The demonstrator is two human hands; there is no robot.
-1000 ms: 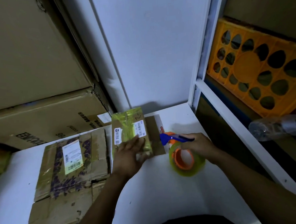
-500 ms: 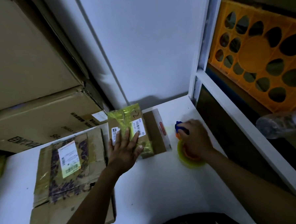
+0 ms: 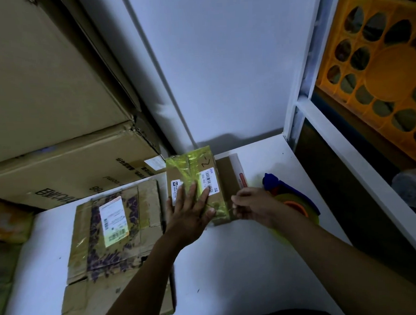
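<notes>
Left hand (image 3: 189, 215) flat, fingers straight, pressing on one small taped parcel (image 3: 192, 175) at the back of the white surface (image 3: 244, 263). The fingers partly cover its two white labels. Right hand (image 3: 253, 208) at the parcel's right edge, fingers curled; cannot tell whether they pinch anything. One tape dispenser (image 3: 273, 181) just behind it, roll half hidden by the wrist. One brown box (image 3: 229, 178) against the parcel, beside or under it, unclear. Two flat cartons (image 3: 119, 224) stacked to the left, the lower one partly hidden by the forearm.
</notes>
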